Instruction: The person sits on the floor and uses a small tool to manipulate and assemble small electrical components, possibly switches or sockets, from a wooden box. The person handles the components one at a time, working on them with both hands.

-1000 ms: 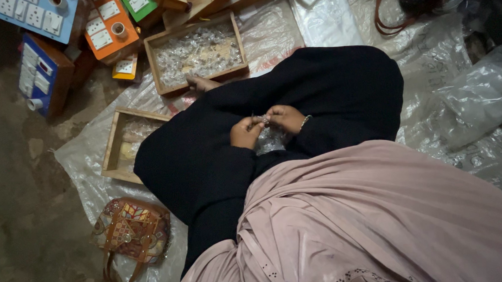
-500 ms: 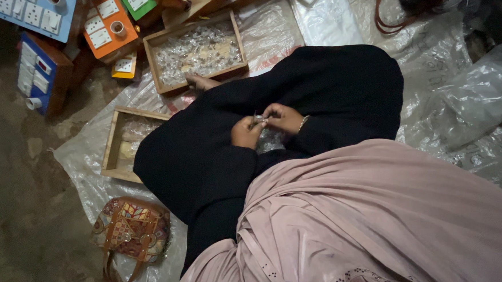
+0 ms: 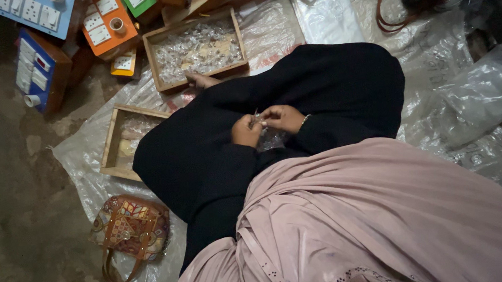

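Observation:
I sit on the floor in a black robe with a pink scarf hanging in front. My left hand (image 3: 246, 131) and my right hand (image 3: 283, 117) meet over my lap, fingertips pinched together on a small clear-wrapped piece (image 3: 257, 119). A little heap of similar clear wrapped pieces (image 3: 271, 140) lies in my lap just under the hands. A bare foot (image 3: 201, 79) shows at the edge of the robe by the far tray.
A wooden tray (image 3: 150, 56) full of clear-wrapped small items stands ahead of my knees. A second wooden tray (image 3: 111, 144) lies to the left, partly under the robe. Coloured boxes (image 3: 103, 23) sit at top left, a patterned handbag (image 3: 130, 226) at lower left, plastic sheeting (image 3: 461, 101) on the right.
The hands stay together over the lap; only the fingers shift slightly on the small piece.

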